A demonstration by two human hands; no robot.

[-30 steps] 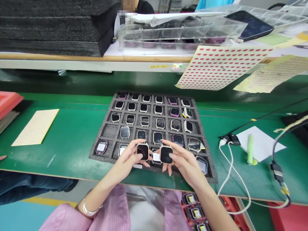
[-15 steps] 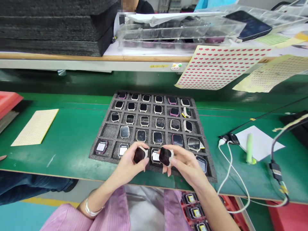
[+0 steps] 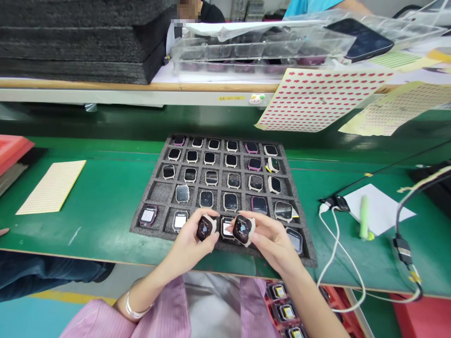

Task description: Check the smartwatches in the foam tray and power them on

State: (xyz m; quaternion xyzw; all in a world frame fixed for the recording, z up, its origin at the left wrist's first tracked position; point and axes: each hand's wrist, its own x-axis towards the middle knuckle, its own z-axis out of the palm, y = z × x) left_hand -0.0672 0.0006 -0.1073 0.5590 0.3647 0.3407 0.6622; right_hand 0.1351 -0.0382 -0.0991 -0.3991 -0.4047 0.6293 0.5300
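My left hand (image 3: 190, 238) is closed around a pale-cased smartwatch (image 3: 205, 228), with thumb and fingers at its edges. In my right hand (image 3: 273, 239) is a second pale-cased smartwatch (image 3: 243, 229), gripped the same way. Both dark screens face up and show a small bluish emblem. The two watches are held apart, just above the front row of a dark grey foam tray (image 3: 158, 191). Several smartwatches with pale or purple cases sit in its compartments. Between my hands, a watch with a white lit screen (image 3: 226, 227) is partly covered by my right fingers.
Cream sticker sheets (image 3: 52, 187) lie on the left of the green bench (image 3: 105, 188). White cables (image 3: 340, 249) trail over its right edge. Behind, a shelf (image 3: 123, 96) carries stacked black foam (image 3: 70, 42) and clear plastic trays (image 3: 260, 47). Other people are partly visible behind the shelf and at left.
The screens of both held watches were dark and now show a bluish emblem. My right fingers have shifted slightly around their watch; both hands stay in nearly the same place.
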